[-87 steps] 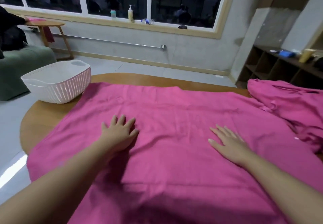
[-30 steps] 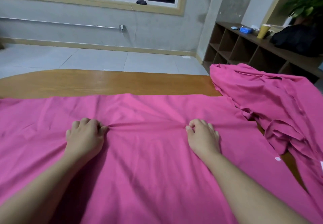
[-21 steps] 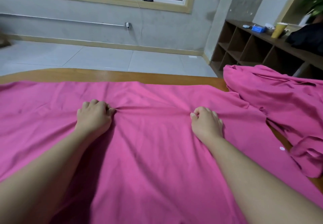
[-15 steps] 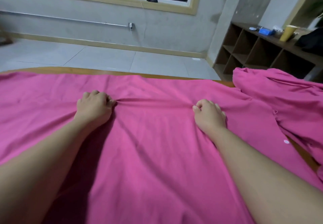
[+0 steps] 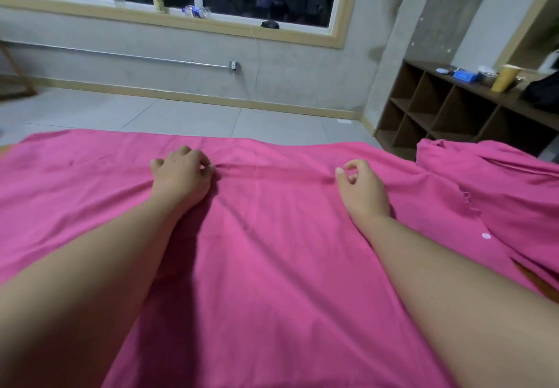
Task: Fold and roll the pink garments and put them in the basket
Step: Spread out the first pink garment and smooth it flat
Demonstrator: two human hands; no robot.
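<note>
Hands, two: left hand [image 5: 181, 176] and right hand [image 5: 361, 186] each pinch one spread pink garment [image 5: 272, 251]; second pink garment [image 5: 499, 182] lies right.

A big pink cloth [image 5: 272, 266] lies spread out flat and fills most of the view. A tight wrinkle runs across it near its far edge. A small white button [image 5: 486, 235] sits near its right side. A second pink cloth [image 5: 499, 176] lies crumpled in a heap just to the right, touching the first one.
</note>
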